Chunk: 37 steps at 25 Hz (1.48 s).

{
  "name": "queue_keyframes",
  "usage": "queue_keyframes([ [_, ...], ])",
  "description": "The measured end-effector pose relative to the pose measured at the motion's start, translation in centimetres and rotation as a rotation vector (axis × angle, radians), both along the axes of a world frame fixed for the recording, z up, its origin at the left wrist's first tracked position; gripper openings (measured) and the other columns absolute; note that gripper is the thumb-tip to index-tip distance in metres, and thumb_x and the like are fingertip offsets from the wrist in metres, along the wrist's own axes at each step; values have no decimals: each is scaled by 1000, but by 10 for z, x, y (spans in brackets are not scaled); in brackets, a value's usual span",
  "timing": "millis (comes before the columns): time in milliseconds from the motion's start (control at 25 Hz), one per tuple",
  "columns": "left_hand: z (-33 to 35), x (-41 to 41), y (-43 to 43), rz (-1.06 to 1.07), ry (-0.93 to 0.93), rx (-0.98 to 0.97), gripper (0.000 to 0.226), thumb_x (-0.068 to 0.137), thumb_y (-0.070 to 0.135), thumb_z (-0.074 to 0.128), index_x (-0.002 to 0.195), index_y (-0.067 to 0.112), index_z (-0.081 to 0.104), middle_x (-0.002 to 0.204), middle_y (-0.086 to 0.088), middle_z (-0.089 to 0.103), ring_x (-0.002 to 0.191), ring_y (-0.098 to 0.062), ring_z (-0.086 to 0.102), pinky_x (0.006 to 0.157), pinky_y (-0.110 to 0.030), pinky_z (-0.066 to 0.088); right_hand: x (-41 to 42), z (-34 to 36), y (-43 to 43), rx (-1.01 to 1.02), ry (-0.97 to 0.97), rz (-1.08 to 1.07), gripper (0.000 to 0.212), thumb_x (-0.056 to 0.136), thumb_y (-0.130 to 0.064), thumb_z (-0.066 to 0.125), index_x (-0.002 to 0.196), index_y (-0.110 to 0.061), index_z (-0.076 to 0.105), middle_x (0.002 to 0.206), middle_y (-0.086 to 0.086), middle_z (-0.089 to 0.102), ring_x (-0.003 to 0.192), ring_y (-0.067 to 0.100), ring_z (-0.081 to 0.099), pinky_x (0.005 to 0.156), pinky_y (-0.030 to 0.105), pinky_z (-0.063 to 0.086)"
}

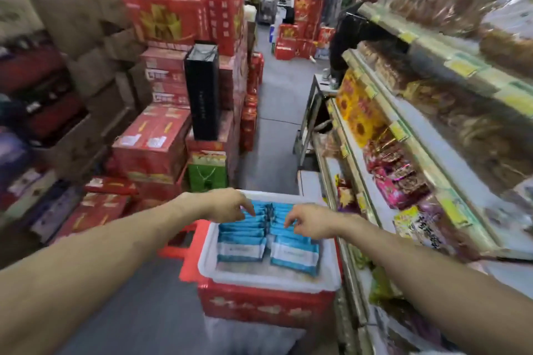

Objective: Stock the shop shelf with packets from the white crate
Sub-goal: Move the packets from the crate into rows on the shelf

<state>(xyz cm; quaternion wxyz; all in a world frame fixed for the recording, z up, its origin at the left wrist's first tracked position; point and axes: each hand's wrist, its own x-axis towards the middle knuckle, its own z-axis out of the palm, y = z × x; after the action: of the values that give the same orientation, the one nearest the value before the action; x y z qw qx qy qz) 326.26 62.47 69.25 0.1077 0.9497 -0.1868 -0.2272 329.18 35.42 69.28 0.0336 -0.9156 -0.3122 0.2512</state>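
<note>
A white crate (268,279) sits on a red box (259,302) in the aisle, low in the middle of the head view. Two rows of blue and white packets (240,249) stand inside it. My left hand (227,204) hovers over the far end of the left row, fingers loosely bent and pointing down, holding nothing. Over the right row hangs my right hand (307,220), fingers also loosely curled just above the packets. Whether the fingertips touch the packets is unclear. The shop shelf (432,181) runs along the right side, full of snack bags.
Stacks of red gift boxes (161,135) and a tall black box (202,92) crowd the left side of the aisle. A red plastic handle (178,248) sticks out left of the crate. Grey floor (277,106) stretches ahead between the stacks and the shelf.
</note>
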Motion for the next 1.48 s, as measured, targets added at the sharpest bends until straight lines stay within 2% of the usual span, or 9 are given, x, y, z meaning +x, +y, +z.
queue_keyframes([
  [160,-67,-34,6,-82,64,-30,36,92,12,61,125,17,72,135,-9,61,126,-27,56,107,-29,39,-25,-75,-10,-34,-1,-23,29,92,-15,62,116,-24,75,123,5,54,116,27,56,100,34,43],
  [360,-90,-40,4,-144,-72,39,43,88,15,62,126,34,71,143,0,45,122,-28,52,104,-37,43,-39,-96,-18,-19,-85,-96,30,90,-16,63,113,-33,70,120,-4,39,99,20,46,89,34,44],
  [520,-93,-39,-7,-221,17,57,40,91,11,58,124,30,72,132,-2,54,115,-28,58,93,-33,46,-37,-96,-16,-55,37,-111,30,88,-14,65,110,-33,74,118,-2,51,103,20,54,94,34,47],
  [640,-98,-41,-13,-208,26,69,39,93,11,57,124,32,69,135,0,56,117,-25,60,94,-34,48,-39,-95,-11,-82,90,-140,29,88,-16,65,110,-32,75,125,-3,64,109,18,57,95,36,52],
  [840,-100,-41,-13,-202,38,54,44,90,4,57,117,37,69,124,5,60,111,-22,61,94,-36,52,-44,-94,-9,-76,113,-164,27,86,-13,70,104,-33,70,119,-4,53,105,19,58,90,35,55],
  [1000,-91,-40,-12,-197,58,35,53,86,-1,50,117,37,70,124,4,62,111,-23,61,90,-35,49,-45,-86,-4,-112,94,-130,24,85,-21,72,104,-35,70,118,-2,57,110,20,48,97,41,44],
  [1120,-82,-34,-9,-189,58,-6,58,84,-3,46,117,38,71,125,6,63,112,-22,61,93,-36,51,-42,-68,-4,-81,156,-62,26,90,-8,67,107,-28,73,114,-6,55,105,16,48,91,37,45],
  [1320,-43,-6,-6,-203,24,-37,53,87,3,48,120,40,69,126,9,64,117,-16,59,102,-33,47,-35,-40,-17,-57,228,-32,57,90,9,55,129,-30,70,141,-1,59,115,20,57,91,30,43],
  [1480,38,34,-24,-256,-11,-94,60,88,2,52,123,48,68,132,15,63,118,-7,58,106,-28,46,-21,39,-41,1,105,-95,57,95,1,53,136,-37,65,147,-2,56,128,22,53,101,29,42],
])
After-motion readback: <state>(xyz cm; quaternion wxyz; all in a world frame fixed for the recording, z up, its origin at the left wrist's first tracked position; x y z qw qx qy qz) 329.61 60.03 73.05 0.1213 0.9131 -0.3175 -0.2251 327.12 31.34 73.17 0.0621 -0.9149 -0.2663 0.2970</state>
